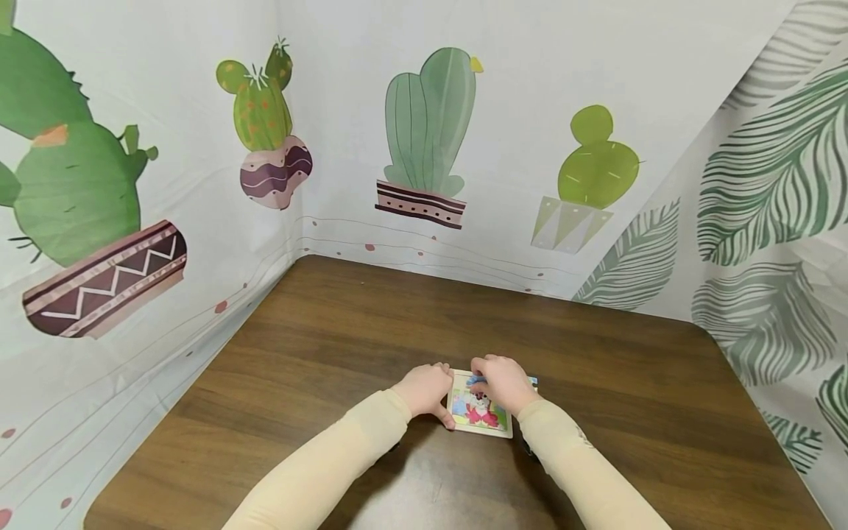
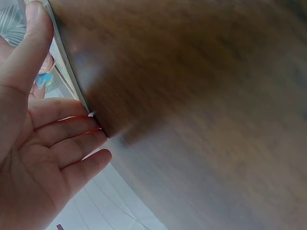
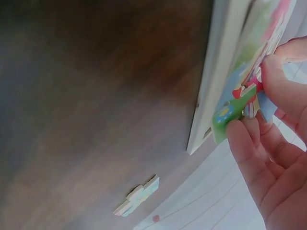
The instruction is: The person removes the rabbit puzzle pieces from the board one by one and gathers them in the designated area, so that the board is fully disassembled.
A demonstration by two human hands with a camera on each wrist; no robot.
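A small jigsaw puzzle board (image 1: 478, 418) with a pale wooden frame and a colourful cartoon picture lies on the table. My left hand (image 1: 426, 391) rests along its left edge, thumb at the near corner and fingers toward the far one; in the left wrist view those fingers look fairly straight. Over the far right part of the board, my right hand (image 1: 505, 384) pinches a puzzle piece (image 3: 230, 112), green with a blue flower. A blue part shows beside it between the fingers; whether it is a separate piece I cannot tell. The right hand covers part of the picture.
A loose puzzle piece (image 3: 137, 195) lies on the table beyond the board, mostly hidden behind the right hand in the head view. The brown wooden table (image 1: 318, 331) meets white cloth (image 1: 344, 132) printed with cacti and leaves at its back and sides.
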